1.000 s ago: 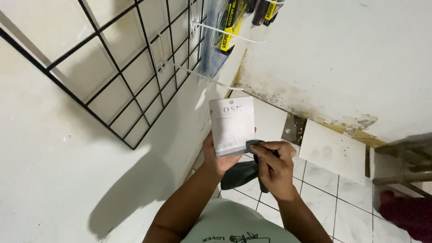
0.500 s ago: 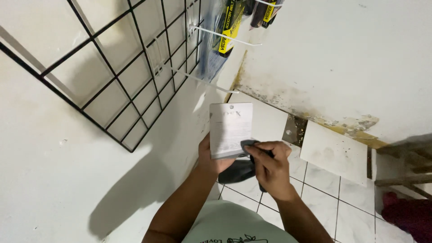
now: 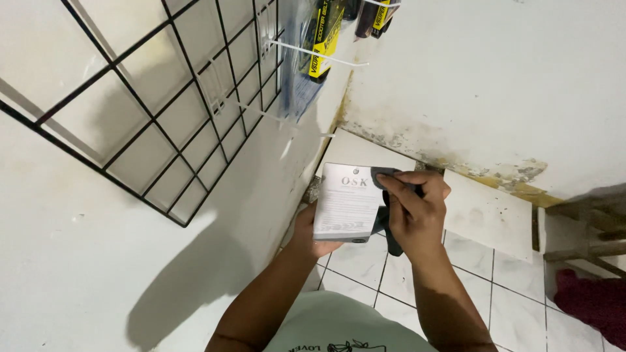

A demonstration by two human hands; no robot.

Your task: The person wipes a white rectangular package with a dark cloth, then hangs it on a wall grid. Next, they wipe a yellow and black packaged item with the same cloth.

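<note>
My left hand (image 3: 308, 231) holds a white and grey printed card package (image 3: 347, 202) upright from below and behind. My right hand (image 3: 412, 210) grips a dark rubber-like band (image 3: 390, 229) that comes off the package's right edge and hangs down below my fingers. My fingertips press on the dark band at the package's top right corner. Both forearms reach up from the bottom of the view, over a pale green shirt (image 3: 339, 326).
A black wire grid panel (image 3: 176, 111) hangs on the white wall at left, with white hooks carrying yellow and black packaged goods (image 3: 324, 39) at the top. White floor tiles (image 3: 495, 287), a stained wall base (image 3: 456, 163), a wooden frame (image 3: 587, 228) and dark red cloth (image 3: 593, 300) lie right.
The view has shifted so the hands and package sit a little lower and further right in the frame. My right hand's fingers have moved up to the package's top right corner.
</note>
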